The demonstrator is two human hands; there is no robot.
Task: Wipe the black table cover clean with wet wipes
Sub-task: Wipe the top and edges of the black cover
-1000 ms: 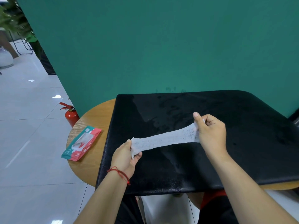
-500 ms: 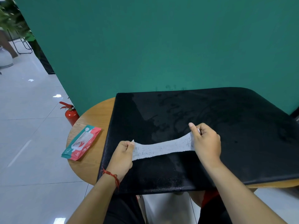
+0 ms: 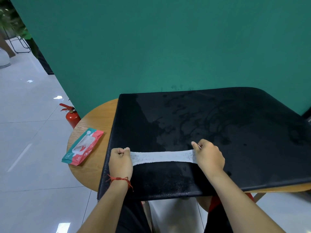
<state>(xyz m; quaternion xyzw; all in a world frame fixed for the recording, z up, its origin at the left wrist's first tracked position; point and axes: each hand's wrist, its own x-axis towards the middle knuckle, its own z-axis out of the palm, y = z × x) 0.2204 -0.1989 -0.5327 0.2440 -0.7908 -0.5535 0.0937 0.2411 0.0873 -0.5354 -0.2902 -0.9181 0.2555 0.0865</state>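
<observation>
Over black cover (image 3: pixel 235 132) | left hand (image 3: pixel 120 163), right hand (image 3: pixel 209 156) pinch wipe (image 3: pixel 161 157) taut | pack (image 3: pixel 82 146) alongside

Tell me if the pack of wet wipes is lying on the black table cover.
No, the pack of wet wipes lies on the bare wooden table, left of the black table cover.

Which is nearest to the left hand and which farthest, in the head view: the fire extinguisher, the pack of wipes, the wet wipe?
From the left hand:
1. wet wipe: pinched in it, stretching rightward.
2. pack of wipes: left of it, on the table.
3. fire extinguisher: farther left and back, on the floor.
</observation>
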